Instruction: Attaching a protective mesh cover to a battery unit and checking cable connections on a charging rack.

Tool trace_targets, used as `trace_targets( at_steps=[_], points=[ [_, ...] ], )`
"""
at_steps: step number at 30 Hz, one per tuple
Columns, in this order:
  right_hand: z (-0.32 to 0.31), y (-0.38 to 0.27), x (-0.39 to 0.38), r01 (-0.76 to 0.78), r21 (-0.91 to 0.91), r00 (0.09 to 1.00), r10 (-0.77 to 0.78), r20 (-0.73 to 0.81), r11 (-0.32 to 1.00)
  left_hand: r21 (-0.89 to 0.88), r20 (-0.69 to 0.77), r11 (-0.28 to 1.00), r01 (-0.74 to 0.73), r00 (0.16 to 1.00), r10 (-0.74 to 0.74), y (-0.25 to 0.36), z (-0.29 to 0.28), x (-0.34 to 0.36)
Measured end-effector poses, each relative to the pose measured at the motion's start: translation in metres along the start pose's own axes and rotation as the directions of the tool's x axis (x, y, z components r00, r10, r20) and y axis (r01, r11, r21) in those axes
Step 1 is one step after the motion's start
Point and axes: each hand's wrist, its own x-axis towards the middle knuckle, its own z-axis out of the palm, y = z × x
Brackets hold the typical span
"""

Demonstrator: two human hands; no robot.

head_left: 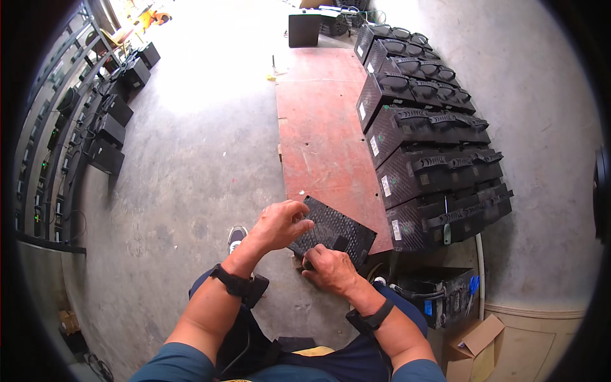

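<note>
A black case with a woven-pattern top (340, 223) lies at a slant on the near end of the red board. My left hand (280, 224) is over its left corner, fingers bent, with a gap between thumb and forefinger and nothing visible in it. By the case's near edge, my right hand (331, 268) has its fingers curled round a small dark thing, mostly hidden. A dark rectangular patch (340, 244) shows on the case just above the right knuckles.
The red board (324, 127) runs away from me. Along its right stand several black cases with handles (433, 172), a screwdriver (447, 229) upright against the nearest. A black bin (439, 293) and an open carton (477, 344) sit lower right. Left is a metal rack (63, 146) with black boxes.
</note>
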Motion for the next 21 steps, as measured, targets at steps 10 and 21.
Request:
trace_targets(
  at_steps=[10,21],
  points=[
    [0.005,0.003,-0.003,-0.010,-0.019,0.999,0.010,0.040,1.000,-0.016,0.013,1.000,0.008,1.000,-0.008,0.005,0.000,0.002],
    [0.001,0.004,-0.006,0.072,0.068,0.997,-0.072,0.006,0.995,0.031,-0.053,0.999,-0.019,0.998,0.021,0.000,0.001,-0.001]
  ],
)
